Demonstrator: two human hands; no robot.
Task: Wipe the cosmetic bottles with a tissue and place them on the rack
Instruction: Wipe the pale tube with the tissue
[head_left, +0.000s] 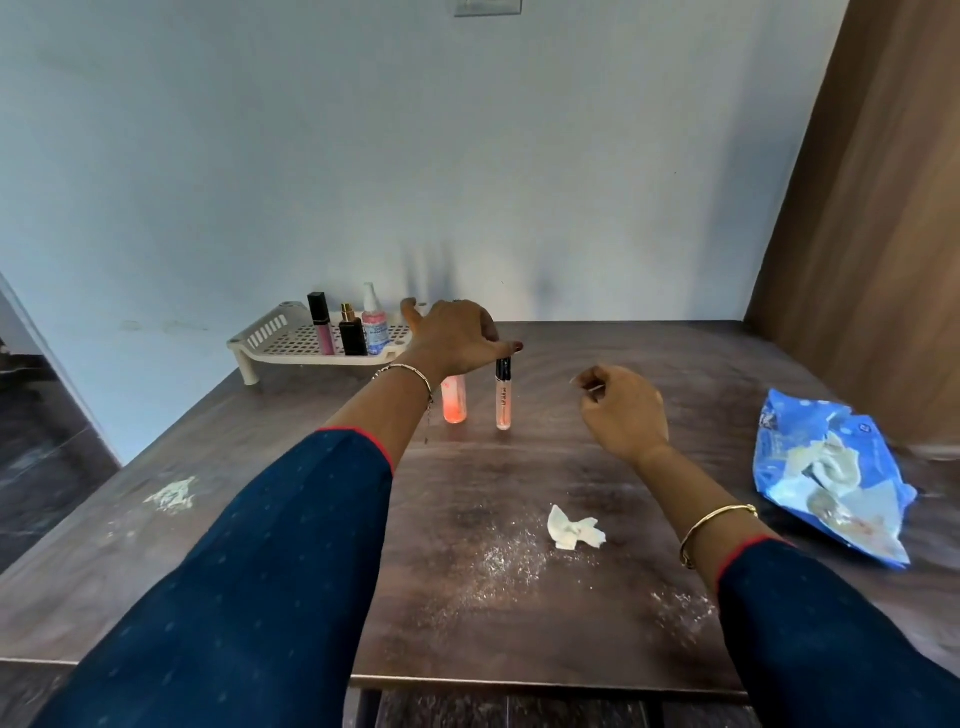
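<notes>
The left hand (457, 332) pinches the cap of an upright lip gloss tube (503, 402) beside an orange bottle (454, 405); the right hand (623, 410) hovers loosely curled, a crumpled tissue (574, 527) nearer, the rack (270, 338) far left

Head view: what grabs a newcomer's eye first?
The left hand pinches the cap of an upright lip gloss tube at mid-table, an orange bottle just left of it. Behind, at the far left edge, a cream rack holds three bottles; a crumpled tissue lies nearer, a blue tissue pack at right.
</notes>
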